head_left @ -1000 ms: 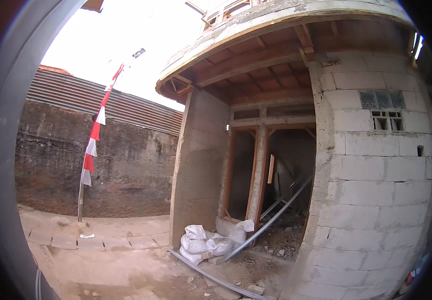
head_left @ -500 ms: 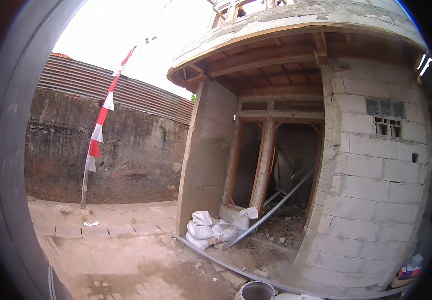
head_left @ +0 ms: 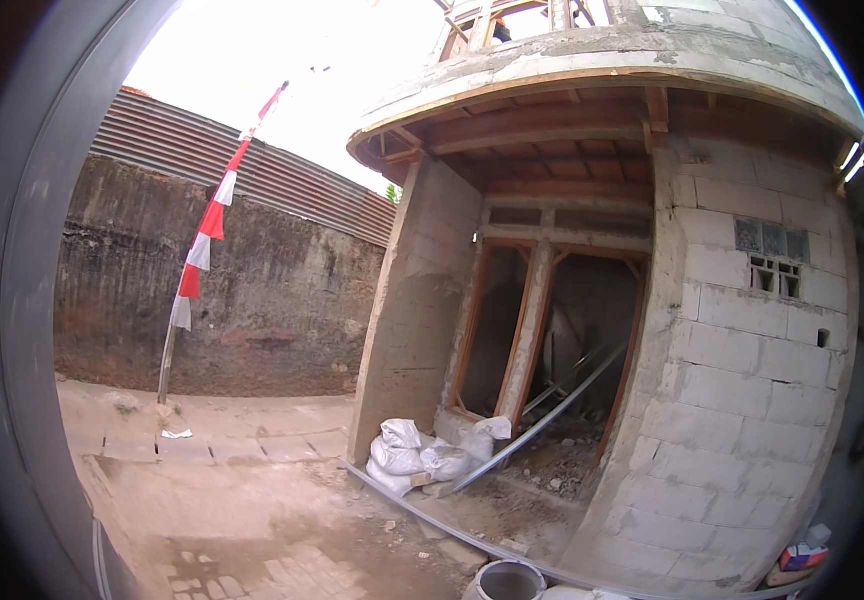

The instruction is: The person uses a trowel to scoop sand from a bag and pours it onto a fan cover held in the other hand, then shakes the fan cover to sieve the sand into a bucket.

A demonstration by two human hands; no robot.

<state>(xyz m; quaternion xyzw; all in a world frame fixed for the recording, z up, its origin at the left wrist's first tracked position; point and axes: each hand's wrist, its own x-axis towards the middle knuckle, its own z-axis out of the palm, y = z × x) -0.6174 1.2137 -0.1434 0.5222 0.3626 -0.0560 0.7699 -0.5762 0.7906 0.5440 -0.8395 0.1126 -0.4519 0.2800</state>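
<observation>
Neither of my hands shows in the head view, and no forearm comes in from the lower edge. Ahead of me stands an unfinished block house (head_left: 742,400) with a wooden door frame (head_left: 522,330). White sacks (head_left: 397,458) are heaped at the foot of its porch pillar. A long metal channel (head_left: 542,415) leans from the ground by the sacks into the doorway. Another long metal strip (head_left: 422,515) lies along the ground in front. At the lower edge is a dark round bucket (head_left: 510,582), partly cut off.
A pole with red and white flags (head_left: 197,250) stands by a stained wall (head_left: 272,290) topped with corrugated metal. Rubble (head_left: 567,460) covers the doorway floor. Small boxes (head_left: 802,558) sit at the lower right. A grey panel edge (head_left: 27,300) fills the left side.
The view has tilted and shifted slightly, so the flag pole leans more and the upper storey shows more. Nothing in the scene has visibly been moved.
</observation>
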